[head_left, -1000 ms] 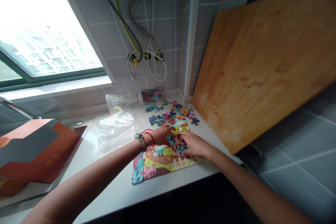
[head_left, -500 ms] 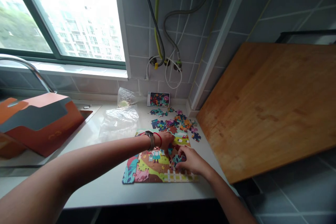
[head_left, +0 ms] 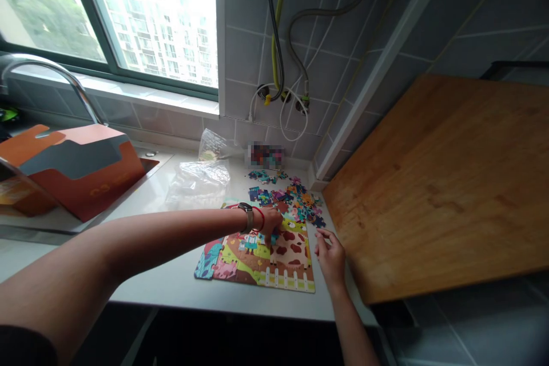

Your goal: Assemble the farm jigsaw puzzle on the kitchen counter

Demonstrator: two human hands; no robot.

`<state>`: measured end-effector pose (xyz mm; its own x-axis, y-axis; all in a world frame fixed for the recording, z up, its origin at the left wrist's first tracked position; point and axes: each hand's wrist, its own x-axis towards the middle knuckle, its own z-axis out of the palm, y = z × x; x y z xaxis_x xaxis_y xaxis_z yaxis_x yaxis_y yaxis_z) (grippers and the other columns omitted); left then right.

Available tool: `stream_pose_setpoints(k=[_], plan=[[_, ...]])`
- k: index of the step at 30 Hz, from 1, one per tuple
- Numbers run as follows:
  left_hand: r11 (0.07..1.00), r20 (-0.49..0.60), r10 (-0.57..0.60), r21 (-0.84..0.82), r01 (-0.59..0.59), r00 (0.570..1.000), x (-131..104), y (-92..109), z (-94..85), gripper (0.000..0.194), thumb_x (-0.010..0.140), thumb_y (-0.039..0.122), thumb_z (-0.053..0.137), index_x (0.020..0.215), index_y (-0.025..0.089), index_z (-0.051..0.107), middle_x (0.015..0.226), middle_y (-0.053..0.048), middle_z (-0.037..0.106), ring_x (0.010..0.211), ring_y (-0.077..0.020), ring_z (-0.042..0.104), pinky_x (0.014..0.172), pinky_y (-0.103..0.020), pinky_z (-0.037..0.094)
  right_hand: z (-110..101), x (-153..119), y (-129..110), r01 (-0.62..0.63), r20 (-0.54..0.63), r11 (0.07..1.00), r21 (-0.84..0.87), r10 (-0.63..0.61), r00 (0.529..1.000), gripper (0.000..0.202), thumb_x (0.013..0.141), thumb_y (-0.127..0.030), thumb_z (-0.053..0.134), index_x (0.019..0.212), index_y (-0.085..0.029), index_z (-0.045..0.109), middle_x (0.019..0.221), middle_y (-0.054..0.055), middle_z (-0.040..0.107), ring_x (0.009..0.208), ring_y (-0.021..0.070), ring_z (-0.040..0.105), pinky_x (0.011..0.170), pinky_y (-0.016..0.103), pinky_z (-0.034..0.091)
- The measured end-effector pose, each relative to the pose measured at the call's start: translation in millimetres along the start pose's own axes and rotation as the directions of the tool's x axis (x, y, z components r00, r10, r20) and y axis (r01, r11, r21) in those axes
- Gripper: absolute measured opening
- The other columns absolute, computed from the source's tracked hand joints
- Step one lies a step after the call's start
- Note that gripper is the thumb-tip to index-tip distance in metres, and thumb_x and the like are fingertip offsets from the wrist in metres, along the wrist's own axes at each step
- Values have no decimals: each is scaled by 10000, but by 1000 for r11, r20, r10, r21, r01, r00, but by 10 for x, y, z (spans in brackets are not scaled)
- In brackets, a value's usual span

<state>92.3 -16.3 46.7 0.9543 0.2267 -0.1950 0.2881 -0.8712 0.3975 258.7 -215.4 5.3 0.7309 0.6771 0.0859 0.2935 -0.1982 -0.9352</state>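
Observation:
On the counter lies a colourful jigsaw puzzle with a spotted cow, a pink pig and a white fence, its pieces joined together. My left hand, wearing a watch and a red cord at the wrist, rests on the upper middle of the puzzle. Its thumb points down, apart from the other fingers, whose tips are partly hidden. Just past the puzzle's right edge is my right hand, fingers curled and closed near the thumb; whatever they might hold is hidden. Loose puzzle pieces lie in a heap beyond the puzzle.
A picture card, blurred, leans at the wall behind the pieces. Crumpled clear plastic bags lie left of it. An orange and grey box stands by the sink and tap. A large wooden board leans on the right.
My right hand has moved right, off the cow part of the puzzle, where a dark teal patterned piece showed in its fingers. The cow is now uncovered. My left hand stays on the puzzle.

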Motion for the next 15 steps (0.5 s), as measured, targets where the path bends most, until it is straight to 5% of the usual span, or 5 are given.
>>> stream_pose_setpoints(k=[4, 11, 15], plan=[[999, 73, 0, 48, -3, 997, -13, 34, -79, 579, 494, 590, 988, 879, 212, 777, 921, -44, 765, 922, -259, 655, 836, -311, 532, 17, -111, -8, 146, 112, 987, -63, -138, 984, 488, 912, -650, 560, 960, -187, 707, 902, 119, 774, 639, 212, 674, 592, 325, 562], [998, 156, -15, 64, 5, 988, -62, 59, -207, 616, 546, 464, 1018, 1045, 202, 770, 983, -35, 774, 836, -213, 688, 713, -257, 506, 14, -73, 1, 251, 100, 967, -37, -247, 964, 411, 935, -555, 596, 939, -179, 761, 838, 92, 776, 713, 234, 713, 653, 327, 586], [997, 172, 0, 70, -12, 985, -83, 74, -240, 554, 611, 332, 1011, 1099, 212, 777, 992, -21, 786, 858, -198, 707, 708, -236, 497, 50, -140, -15, 444, 207, 886, -135, -413, 887, 293, 971, -448, 618, 973, -212, 791, 998, 104, 753, 905, 253, 716, 808, 367, 607]])
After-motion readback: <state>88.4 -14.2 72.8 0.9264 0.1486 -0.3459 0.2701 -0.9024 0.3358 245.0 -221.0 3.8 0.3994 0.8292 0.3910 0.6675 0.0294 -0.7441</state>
